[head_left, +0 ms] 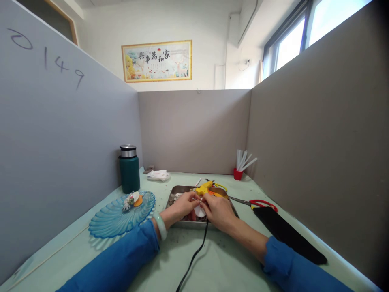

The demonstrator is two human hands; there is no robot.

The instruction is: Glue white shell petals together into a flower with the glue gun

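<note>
My left hand [186, 204] and my right hand [217, 209] meet over a metal tray [190, 224], fingertips pinched together close to each other. What they pinch is too small and too covered to make out. Just beneath the fingers shows a white round piece [199, 211]; whether it is held or lies in the tray I cannot tell. A yellow glue gun [204, 188] rests at the tray's back, beyond my fingers. Small mixed pieces, partly hidden by my hands, lie inside the tray. A black cord [194, 255] runs from the tray toward me.
On the left are a blue scalloped plate [118, 221] bearing a small decorated piece [133, 200], and a green bottle [129, 172]. Red-handled scissors [263, 204] and a black flat object [288, 233] lie right. A red cup [238, 174] holds white sticks. Grey partitions enclose the table.
</note>
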